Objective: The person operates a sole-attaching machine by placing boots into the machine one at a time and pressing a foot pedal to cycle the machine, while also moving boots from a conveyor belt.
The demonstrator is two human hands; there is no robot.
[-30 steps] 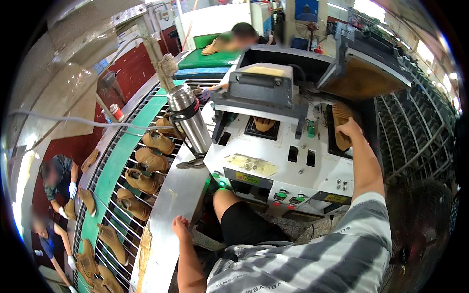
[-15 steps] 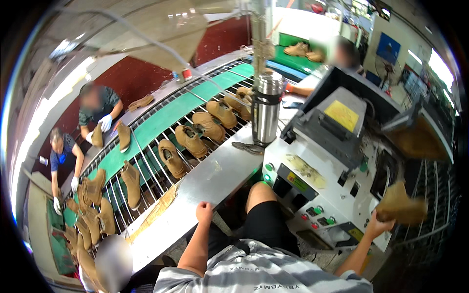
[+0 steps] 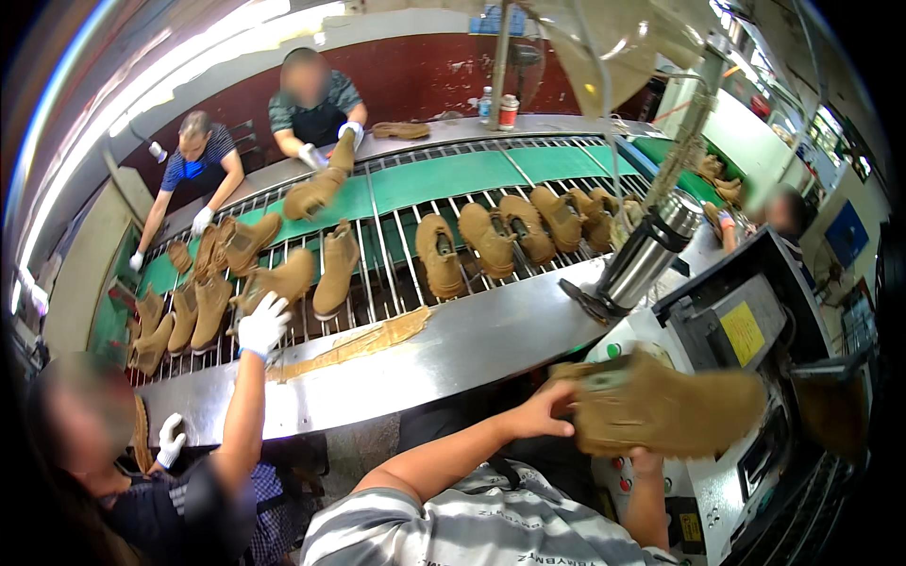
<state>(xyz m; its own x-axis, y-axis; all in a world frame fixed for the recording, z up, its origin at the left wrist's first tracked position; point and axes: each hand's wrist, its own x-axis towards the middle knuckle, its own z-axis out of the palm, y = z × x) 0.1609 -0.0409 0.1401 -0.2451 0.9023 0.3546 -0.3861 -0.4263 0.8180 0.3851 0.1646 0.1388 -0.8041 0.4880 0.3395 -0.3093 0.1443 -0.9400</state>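
A tan ankle boot (image 3: 675,410) is held up at the right, above the front of a white machine, lying roughly sideways with its toe to the right. My left hand (image 3: 545,411) grips it at the collar end, thumb and fingers curled on the upper. From below, my right hand (image 3: 645,461) supports it, its fingers mostly hidden behind the boot. The boot is slightly smeared by motion.
A steel ledge (image 3: 377,382) borders a roller conveyor with a green belt (image 3: 444,174) and several tan boots (image 3: 488,241). A steel flask (image 3: 651,250) and pliers (image 3: 583,300) stand near the machine (image 3: 703,491). Co-workers handle boots; a white-gloved hand (image 3: 263,325) reaches in at left.
My right hand has brought the boot leftward from the machine's right side. My left hand has moved right and taken hold of it. The view has turned left; a co-worker shows at lower left.
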